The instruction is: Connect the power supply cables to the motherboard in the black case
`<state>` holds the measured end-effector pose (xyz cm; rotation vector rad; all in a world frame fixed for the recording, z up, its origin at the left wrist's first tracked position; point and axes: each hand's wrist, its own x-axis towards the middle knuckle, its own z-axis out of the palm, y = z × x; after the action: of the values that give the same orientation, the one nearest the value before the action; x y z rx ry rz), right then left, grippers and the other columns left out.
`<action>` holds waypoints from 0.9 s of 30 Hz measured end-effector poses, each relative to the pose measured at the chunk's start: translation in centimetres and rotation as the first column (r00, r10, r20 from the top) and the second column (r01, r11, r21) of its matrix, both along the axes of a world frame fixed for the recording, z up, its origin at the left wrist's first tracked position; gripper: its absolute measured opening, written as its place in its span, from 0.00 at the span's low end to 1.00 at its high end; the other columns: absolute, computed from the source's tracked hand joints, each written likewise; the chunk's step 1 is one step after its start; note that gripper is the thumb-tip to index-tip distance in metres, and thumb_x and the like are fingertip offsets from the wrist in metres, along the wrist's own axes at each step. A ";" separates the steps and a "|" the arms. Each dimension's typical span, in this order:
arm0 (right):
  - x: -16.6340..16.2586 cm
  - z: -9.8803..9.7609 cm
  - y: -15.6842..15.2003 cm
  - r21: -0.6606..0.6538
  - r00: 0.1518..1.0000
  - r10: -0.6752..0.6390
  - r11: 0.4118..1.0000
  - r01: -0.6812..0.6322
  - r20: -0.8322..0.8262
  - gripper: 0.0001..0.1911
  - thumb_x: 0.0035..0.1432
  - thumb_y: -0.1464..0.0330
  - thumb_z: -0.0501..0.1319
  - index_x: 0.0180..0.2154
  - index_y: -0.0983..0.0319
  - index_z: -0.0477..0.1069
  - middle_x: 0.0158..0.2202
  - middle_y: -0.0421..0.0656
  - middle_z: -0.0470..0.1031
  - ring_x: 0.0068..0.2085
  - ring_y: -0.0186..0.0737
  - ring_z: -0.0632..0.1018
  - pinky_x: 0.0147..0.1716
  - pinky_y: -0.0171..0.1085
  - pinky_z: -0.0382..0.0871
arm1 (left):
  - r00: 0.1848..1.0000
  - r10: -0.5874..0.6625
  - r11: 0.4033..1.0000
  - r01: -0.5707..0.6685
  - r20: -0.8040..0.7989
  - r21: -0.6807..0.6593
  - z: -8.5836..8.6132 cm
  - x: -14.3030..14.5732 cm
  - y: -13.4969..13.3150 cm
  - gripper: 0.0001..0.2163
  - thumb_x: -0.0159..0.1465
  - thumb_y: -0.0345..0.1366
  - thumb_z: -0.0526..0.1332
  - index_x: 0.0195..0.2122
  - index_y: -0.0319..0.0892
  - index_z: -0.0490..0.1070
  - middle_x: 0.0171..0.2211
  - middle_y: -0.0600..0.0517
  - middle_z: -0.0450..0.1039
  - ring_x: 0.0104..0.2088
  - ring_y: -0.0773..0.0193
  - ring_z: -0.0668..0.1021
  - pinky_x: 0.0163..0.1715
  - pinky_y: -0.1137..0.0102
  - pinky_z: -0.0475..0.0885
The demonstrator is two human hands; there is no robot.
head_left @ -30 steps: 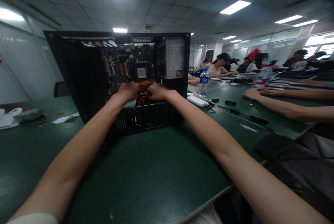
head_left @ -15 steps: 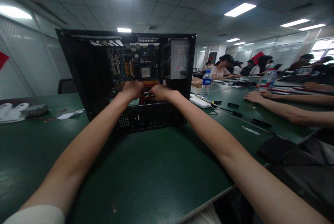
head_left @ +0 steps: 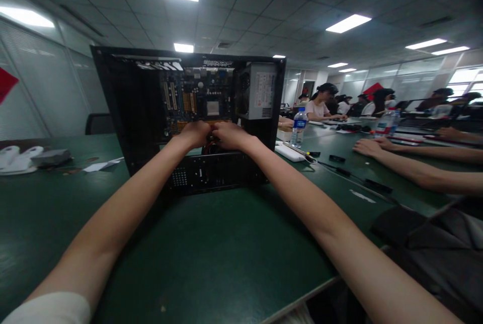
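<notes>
A black computer case [head_left: 222,175] stands on the green table with its side open towards me. Inside, the motherboard [head_left: 188,93] faces me, and a silver power supply [head_left: 260,91] fills the upper right corner. My left hand [head_left: 196,134] is closed at the motherboard's lower edge, by the orange-red memory slots. Close beside it, my right hand [head_left: 228,135] is also closed, fingertips turned towards the left ones. Thin coloured cables [head_left: 209,146] hang just below the fingers. My own hands hide their fingertips and whatever is between them.
Right of the case are a water bottle [head_left: 299,128], a white box-shaped device [head_left: 290,151] and black cables [head_left: 341,170]. A neighbour's hands [head_left: 372,146] rest further right. To the left lie paper [head_left: 102,164] and a grey block [head_left: 52,158].
My view has tilted up slightly, so the case sits a little lower and further right. Both hands remain at the motherboard's lower edge, and the right has shifted slightly towards the left.
</notes>
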<state>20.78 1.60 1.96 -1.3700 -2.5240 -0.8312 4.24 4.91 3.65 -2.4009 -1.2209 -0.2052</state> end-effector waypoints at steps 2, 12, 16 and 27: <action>0.0 0.0 0.0 -0.025 1.000 -0.011 1.000 0.011 -0.022 0.16 0.68 0.69 0.57 0.52 0.66 0.78 0.57 0.54 0.74 0.55 0.51 0.75 0.49 0.42 0.69 | 1.000 0.002 1.000 -0.002 -0.001 -0.009 0.0 0.0 -0.1 0.16 0.67 0.35 0.59 0.51 0.38 0.80 0.52 0.36 0.80 0.51 0.45 0.81 0.47 0.64 0.75; -0.3 -0.3 0.1 0.041 0.996 -0.055 0.997 0.058 -0.067 0.17 0.67 0.71 0.57 0.54 0.68 0.73 0.56 0.56 0.75 0.57 0.54 0.75 0.47 0.42 0.71 | 0.999 -0.017 0.998 0.019 0.035 -0.060 0.3 -0.6 1.1 0.17 0.62 0.34 0.60 0.51 0.41 0.80 0.49 0.38 0.82 0.49 0.46 0.82 0.45 0.64 0.74; -0.4 0.1 -0.4 0.031 0.990 -0.084 0.996 0.088 -0.109 0.14 0.68 0.70 0.56 0.52 0.67 0.74 0.53 0.57 0.78 0.53 0.55 0.79 0.46 0.43 0.72 | 0.998 0.006 0.997 -0.001 0.068 -0.074 0.5 -0.7 1.0 0.14 0.61 0.36 0.62 0.47 0.42 0.80 0.46 0.41 0.83 0.46 0.50 0.83 0.40 0.68 0.73; -0.3 0.0 -0.3 0.021 0.982 -0.104 0.994 0.109 -0.154 0.15 0.67 0.67 0.59 0.52 0.67 0.74 0.50 0.59 0.80 0.51 0.59 0.81 0.43 0.43 0.74 | 0.974 0.010 0.930 0.074 0.227 -0.360 1.4 -1.3 0.7 0.12 0.62 0.42 0.61 0.37 0.40 0.81 0.32 0.46 0.82 0.31 0.59 0.80 0.28 0.71 0.70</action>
<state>20.50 1.26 1.98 -1.5096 -2.3325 -0.7466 2.95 5.57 5.02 -2.7830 -1.4279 -0.2877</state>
